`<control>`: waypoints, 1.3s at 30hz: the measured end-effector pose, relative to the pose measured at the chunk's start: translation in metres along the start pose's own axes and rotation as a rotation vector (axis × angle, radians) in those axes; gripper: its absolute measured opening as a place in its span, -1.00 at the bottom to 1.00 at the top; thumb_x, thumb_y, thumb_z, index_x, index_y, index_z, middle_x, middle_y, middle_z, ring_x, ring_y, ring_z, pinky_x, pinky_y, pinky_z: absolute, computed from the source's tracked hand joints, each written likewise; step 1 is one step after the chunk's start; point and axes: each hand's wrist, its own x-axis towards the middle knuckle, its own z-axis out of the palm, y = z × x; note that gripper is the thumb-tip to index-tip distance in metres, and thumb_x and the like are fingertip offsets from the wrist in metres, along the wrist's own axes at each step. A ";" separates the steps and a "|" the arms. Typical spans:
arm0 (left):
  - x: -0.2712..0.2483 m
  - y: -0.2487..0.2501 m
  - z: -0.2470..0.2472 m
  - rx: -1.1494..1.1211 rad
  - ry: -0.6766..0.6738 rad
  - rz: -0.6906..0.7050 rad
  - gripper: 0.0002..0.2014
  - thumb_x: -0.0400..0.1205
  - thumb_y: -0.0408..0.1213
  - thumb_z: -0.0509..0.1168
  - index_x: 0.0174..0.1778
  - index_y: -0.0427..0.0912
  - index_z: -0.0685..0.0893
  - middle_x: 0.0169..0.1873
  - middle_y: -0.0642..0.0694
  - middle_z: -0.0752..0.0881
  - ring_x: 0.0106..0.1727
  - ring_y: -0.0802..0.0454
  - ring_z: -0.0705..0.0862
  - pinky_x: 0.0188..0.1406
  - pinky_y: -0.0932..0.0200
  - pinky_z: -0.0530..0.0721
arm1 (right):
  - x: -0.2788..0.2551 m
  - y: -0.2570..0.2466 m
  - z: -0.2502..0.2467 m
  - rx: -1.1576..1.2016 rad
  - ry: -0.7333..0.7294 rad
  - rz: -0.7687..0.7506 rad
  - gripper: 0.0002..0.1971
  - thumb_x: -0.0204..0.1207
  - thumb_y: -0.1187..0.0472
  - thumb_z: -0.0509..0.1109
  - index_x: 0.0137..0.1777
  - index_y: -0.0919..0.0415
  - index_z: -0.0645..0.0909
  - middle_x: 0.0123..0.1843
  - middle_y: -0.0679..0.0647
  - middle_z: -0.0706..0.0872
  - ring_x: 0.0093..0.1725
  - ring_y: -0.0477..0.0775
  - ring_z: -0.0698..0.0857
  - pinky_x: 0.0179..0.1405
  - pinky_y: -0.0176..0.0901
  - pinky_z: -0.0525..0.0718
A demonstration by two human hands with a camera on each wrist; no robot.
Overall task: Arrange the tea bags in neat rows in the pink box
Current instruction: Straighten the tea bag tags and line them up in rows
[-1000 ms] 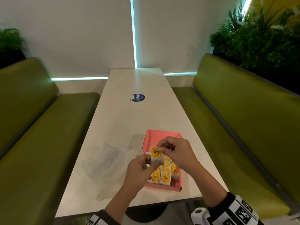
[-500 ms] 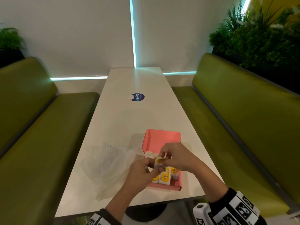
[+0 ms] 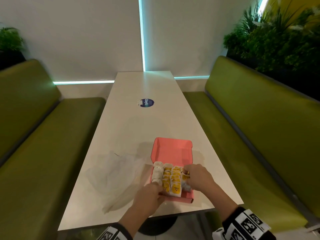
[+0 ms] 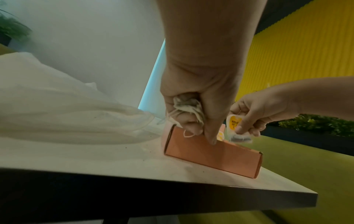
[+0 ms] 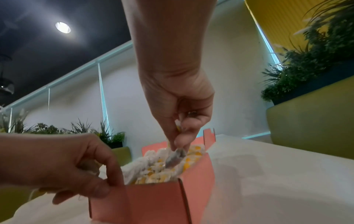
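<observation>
The pink box (image 3: 178, 199) lies open near the table's front edge, lid (image 3: 171, 149) raised behind it. Rows of white tea bags with yellow tags (image 3: 171, 179) fill it. My left hand (image 3: 149, 196) sits at the box's near left corner and clutches a crumpled tea bag (image 4: 188, 109) in its curled fingers. My right hand (image 3: 197, 177) is over the box's right side and pinches a tea bag (image 4: 239, 137) with a yellow tag (image 4: 234, 122), lowering it among the others; this pinched tea bag (image 5: 175, 157) points down into the box (image 5: 153, 200).
A crumpled clear plastic bag (image 3: 112, 177) lies on the white table (image 3: 138, 129) left of the box. A round blue sticker (image 3: 147, 103) sits farther up the table. Green benches (image 3: 242, 135) flank both sides, with plants (image 3: 277, 40) behind.
The tea bag held up between both hands has come down into the box with my right hand. My left hand has dropped to the box's near left corner.
</observation>
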 end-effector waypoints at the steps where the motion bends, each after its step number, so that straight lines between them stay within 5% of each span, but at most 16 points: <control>1: 0.000 0.001 0.002 0.011 0.006 0.002 -0.74 0.64 -0.03 0.23 0.21 0.10 0.67 0.19 0.07 0.66 0.20 0.06 0.61 0.08 0.33 0.47 | 0.000 0.000 0.005 -0.031 -0.007 0.003 -0.75 0.50 0.38 0.20 0.04 0.04 0.56 -0.02 0.07 0.58 -0.11 0.06 0.54 -0.21 -0.20 0.47; 6: 0.001 0.004 0.009 0.006 0.018 -0.022 -0.75 0.63 0.01 0.24 0.14 0.09 0.71 0.12 0.06 0.71 0.14 0.06 0.65 0.08 0.31 0.52 | 0.008 0.002 0.025 -0.136 -0.039 -0.058 -0.84 0.54 0.32 0.21 -0.05 0.05 0.54 -0.05 0.03 0.55 -0.03 0.05 0.61 -0.02 -0.16 0.60; 10: 0.003 0.002 0.011 0.006 0.008 -0.037 -0.76 0.64 -0.03 0.23 0.16 0.08 0.71 0.12 0.05 0.70 0.14 0.07 0.64 0.07 0.31 0.52 | 0.012 0.004 0.039 -0.296 -0.018 -0.118 -0.81 0.58 0.25 0.19 0.10 0.05 0.58 0.17 0.07 0.63 0.24 0.11 0.55 0.22 -0.05 0.45; 17: 0.003 -0.002 0.012 -0.051 0.029 -0.012 -0.78 0.62 -0.06 0.28 0.13 0.09 0.73 0.11 0.08 0.71 0.13 0.11 0.63 0.04 0.36 0.48 | 0.013 0.014 0.051 -0.267 0.102 -0.161 -0.77 0.52 0.16 0.34 0.17 0.04 0.60 0.32 0.06 0.51 0.36 0.13 0.40 0.26 -0.01 0.37; 22: 0.003 -0.002 0.013 -0.031 0.029 -0.009 -0.76 0.62 -0.02 0.27 0.15 0.07 0.72 0.11 0.07 0.72 0.14 0.09 0.63 0.00 0.35 0.46 | 0.008 0.016 0.048 -0.152 0.222 -0.165 -0.60 0.51 0.16 0.32 0.36 0.02 0.42 0.40 0.03 0.36 0.36 0.08 0.40 0.28 -0.09 0.38; 26: 0.003 -0.002 0.014 -0.038 0.025 -0.027 -0.77 0.62 -0.05 0.27 0.14 0.06 0.72 0.12 0.05 0.72 0.14 0.07 0.64 0.08 0.28 0.55 | 0.004 0.014 0.035 -0.067 0.328 -0.112 -0.75 0.60 0.25 0.17 0.24 0.07 0.50 0.33 0.05 0.43 0.24 0.05 0.50 0.23 -0.11 0.51; 31: 0.004 -0.003 0.016 -0.036 0.049 -0.023 -0.76 0.63 -0.05 0.27 0.16 0.08 0.72 0.13 0.05 0.73 0.14 0.06 0.65 0.06 0.31 0.52 | -0.007 0.012 0.032 -0.133 0.203 -0.071 -0.71 0.64 0.11 0.13 0.28 0.14 0.50 0.32 0.08 0.39 0.24 0.08 0.50 0.23 -0.07 0.53; 39: 0.005 -0.006 0.021 -0.082 0.054 -0.020 -0.79 0.61 -0.06 0.28 0.09 0.06 0.74 0.08 0.05 0.74 0.10 0.08 0.65 -0.01 0.38 0.47 | 0.004 0.012 0.058 -0.096 -0.024 0.081 -0.54 0.61 0.13 0.11 0.50 0.17 0.25 0.46 0.13 0.27 0.43 0.22 0.34 0.30 0.04 0.49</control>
